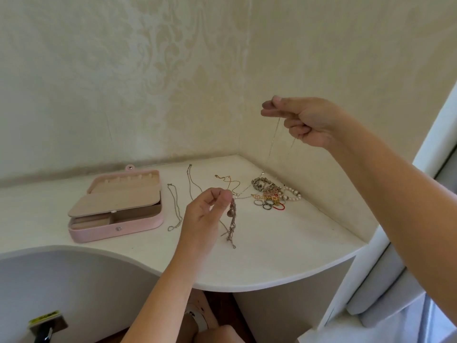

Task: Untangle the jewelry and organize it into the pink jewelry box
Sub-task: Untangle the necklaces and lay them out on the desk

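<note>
The pink jewelry box point(138, 225) lies open at the left of the white table, its inner flap half folded over the compartments. My left hand point(206, 214) pinches a tangled clump of chains point(232, 225) that hangs down to the tabletop. Raised high at the right, my right hand point(300, 121) pinches a thin silver chain point(273, 139) that drops toward the jewelry pile point(274, 195) of bracelets, pearls and rings in the corner. Two silver chains point(175, 206) point(190, 180) lie stretched out beside the box, and a gold chain point(228, 181) lies behind my left hand.
The white table point(284, 248) has a curved front edge and fits into a wallpapered corner. A white frame point(395, 243) stands at the right. Below the table edge at the lower left sits a small dark object with a yellow label point(45, 323).
</note>
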### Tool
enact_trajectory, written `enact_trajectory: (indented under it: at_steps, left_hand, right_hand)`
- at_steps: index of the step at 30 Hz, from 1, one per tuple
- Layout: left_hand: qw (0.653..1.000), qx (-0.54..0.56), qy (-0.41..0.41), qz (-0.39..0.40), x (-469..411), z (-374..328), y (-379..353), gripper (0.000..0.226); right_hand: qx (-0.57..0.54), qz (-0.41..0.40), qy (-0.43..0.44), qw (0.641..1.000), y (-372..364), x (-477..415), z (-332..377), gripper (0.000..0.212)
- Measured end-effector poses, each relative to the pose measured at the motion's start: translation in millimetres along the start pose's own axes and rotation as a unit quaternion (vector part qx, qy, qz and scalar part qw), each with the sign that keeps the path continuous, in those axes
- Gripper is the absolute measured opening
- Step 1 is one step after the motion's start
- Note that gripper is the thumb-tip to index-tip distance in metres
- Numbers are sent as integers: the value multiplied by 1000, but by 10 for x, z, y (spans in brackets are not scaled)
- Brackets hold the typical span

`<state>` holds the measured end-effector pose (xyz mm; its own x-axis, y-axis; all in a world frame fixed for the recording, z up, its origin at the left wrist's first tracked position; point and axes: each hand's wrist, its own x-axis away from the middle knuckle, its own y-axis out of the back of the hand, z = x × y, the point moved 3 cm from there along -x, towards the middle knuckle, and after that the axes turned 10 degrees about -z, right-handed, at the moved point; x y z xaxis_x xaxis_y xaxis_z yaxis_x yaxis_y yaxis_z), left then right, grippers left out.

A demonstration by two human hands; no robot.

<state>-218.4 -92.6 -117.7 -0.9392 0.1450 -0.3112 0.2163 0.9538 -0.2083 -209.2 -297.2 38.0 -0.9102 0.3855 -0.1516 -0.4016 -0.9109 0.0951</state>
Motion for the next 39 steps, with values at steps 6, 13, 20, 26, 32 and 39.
enact_trajectory:
  at_steps: [6, 13, 20, 26, 32, 39]
  left_hand:
    - [987, 148, 49, 49, 34, -94, 19, 22]
    - [982, 151, 35, 112, -62, -3, 55, 33]
    - [952, 289, 102, 1, -273, 85, 133, 33]
    - [937, 319, 134, -55, -445, 93, 192, 29]
    - [956, 276, 97, 4, -503, 66, 150, 18]
    - [982, -187, -15, -24, -570, 120, 283, 40]
  right_hand:
    - [-56, -51, -96, 992, 222, -166, -565, 17]
    - [-167, -55, -126, 976, 313, -198, -723, 16]
    - [-197, -58, -80, 976, 277, -179, -613, 17]
    - [-172, 1, -96, 980, 166, -36, -693, 22]
    - [-105, 31, -69, 992, -1, 191, -899, 22]
    - [-149, -46, -62, 986, 240, 176, -1097, 21]
